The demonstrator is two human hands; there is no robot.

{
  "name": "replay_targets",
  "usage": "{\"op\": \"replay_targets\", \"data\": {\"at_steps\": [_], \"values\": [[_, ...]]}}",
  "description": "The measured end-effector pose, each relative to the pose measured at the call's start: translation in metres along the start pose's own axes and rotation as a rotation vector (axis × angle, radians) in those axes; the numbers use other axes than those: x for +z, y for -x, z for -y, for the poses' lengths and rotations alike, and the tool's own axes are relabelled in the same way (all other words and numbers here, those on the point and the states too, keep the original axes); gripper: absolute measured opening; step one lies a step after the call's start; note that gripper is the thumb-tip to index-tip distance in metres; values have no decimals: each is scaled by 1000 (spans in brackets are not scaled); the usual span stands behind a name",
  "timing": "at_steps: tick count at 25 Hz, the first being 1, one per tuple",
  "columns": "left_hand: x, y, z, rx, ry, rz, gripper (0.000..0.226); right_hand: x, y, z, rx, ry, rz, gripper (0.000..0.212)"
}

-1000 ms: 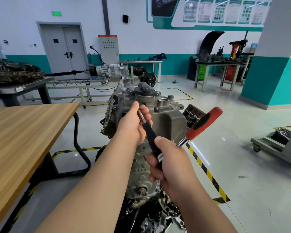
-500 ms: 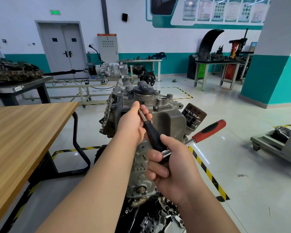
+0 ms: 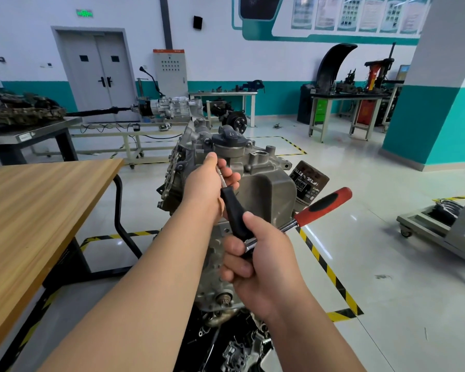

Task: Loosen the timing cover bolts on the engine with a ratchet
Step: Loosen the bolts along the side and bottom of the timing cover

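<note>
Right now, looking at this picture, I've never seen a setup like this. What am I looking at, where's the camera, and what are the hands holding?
There is no machine arm here. A person works with bare hands, and the single picture comes from a camera worn on their head, looking forward and down. In front of them stands a grey engine in a workshop, with an oil filter on its right side. The left hand pinches the metal shaft of a black-handled driver against the engine's upper part. The right hand grips the metal end of a ratchet where it meets that black handle; the ratchet's red and black grip sticks out to the right. A wooden table stands to the left.
</note>
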State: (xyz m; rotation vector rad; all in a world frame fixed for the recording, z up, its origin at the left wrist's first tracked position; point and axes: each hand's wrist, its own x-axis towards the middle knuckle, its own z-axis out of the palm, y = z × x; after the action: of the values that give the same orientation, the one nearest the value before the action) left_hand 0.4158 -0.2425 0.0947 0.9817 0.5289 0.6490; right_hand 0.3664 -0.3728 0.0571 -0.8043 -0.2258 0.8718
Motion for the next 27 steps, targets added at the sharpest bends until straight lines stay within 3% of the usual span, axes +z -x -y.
{"op": "replay_targets", "data": {"at_steps": [6,11,18,27], "values": [[-1,-2,-3,-157,151,101,35,-13,8,22,-10,-21,-5,31],[4,4,6,-184,173,186,39,-20,13,19,74,-136,18,36],[2,10,9,-192,189,182,38,-23,17,21,103,-210,31,46],[-1,10,13,-165,126,174,36,-21,12,15,26,-14,-68,41]]}}
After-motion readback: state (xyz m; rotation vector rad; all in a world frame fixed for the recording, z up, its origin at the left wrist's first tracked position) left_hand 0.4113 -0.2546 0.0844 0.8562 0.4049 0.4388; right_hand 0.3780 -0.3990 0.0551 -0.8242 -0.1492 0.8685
